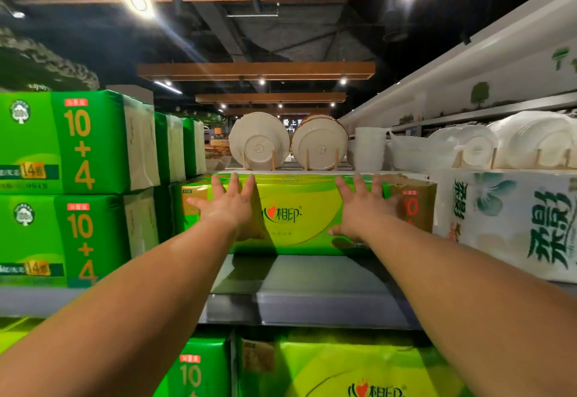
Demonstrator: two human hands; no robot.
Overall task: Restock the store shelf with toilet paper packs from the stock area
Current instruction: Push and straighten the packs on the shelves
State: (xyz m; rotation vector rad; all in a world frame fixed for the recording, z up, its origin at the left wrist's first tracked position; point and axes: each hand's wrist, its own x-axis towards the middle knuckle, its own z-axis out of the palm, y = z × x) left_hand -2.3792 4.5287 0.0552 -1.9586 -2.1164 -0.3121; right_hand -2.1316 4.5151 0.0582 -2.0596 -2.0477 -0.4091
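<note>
While both my arms reach forward at shelf height, my left hand (229, 206) lies flat with fingers spread against the front face of a yellow-green toilet paper pack (296, 212), and my right hand (363, 209) presses the same face, fingers likewise straight and fanned.

Item: the pack, lengthwise, set back on the grey shelf board (312, 287), bare board showing between it and the front edge below my wrists.

Left of my left hand: two stacked green packs marked "10+4" (71, 190), more of the same behind them.

Right of my right hand: a white pack with dark green characters (515, 225), just beside the pack I press.

Above my fingertips, on the next level: two cream plates (288, 142) upright on wooden stands, a stack of white bowls (368, 147), further white dishes (530, 139) to the right.

Below my forearms, lower level: another yellow-green pack (343, 365) beside a green pack (199, 365).
</note>
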